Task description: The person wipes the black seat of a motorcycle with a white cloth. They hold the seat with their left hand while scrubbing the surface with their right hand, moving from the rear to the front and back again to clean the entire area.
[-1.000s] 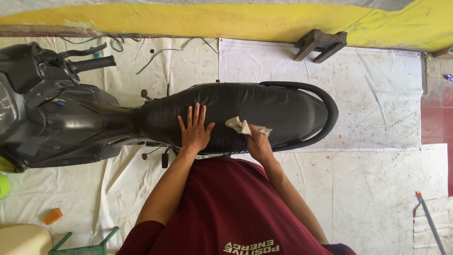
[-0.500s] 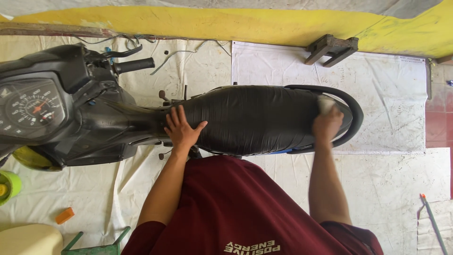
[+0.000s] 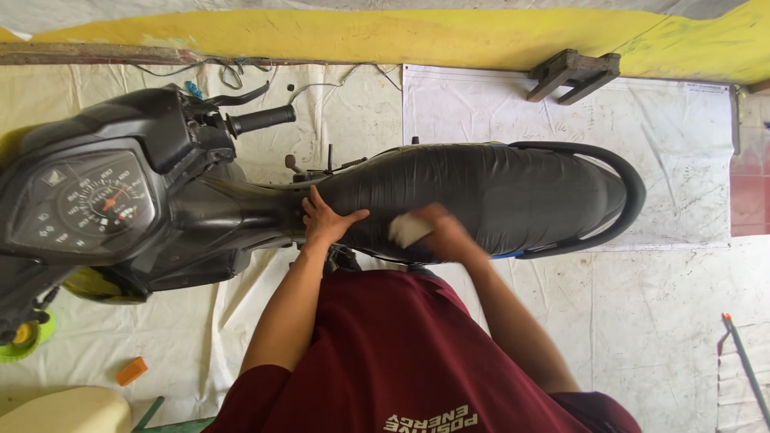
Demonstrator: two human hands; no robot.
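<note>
A black scooter lies across the view, its long black seat (image 3: pixel 497 192) in the middle and its speedometer panel (image 3: pixel 84 204) at the left. My left hand (image 3: pixel 325 220) rests flat with spread fingers on the front end of the seat. My right hand (image 3: pixel 441 232), blurred by motion, presses a small white cloth (image 3: pixel 407 230) against the near side of the seat, a little right of my left hand.
A handlebar grip (image 3: pixel 261 120) sticks out behind the panel. The scooter stands on white sheeting (image 3: pixel 658 305). A wooden block (image 3: pixel 573 74) lies by the yellow wall. An orange piece (image 3: pixel 131 370) and a green-yellow object (image 3: pixel 24 337) lie at the lower left.
My right hand swept the cloth from the seat's middle out to its rear end, then back to the near front part. The view has shifted toward the scooter's front.
</note>
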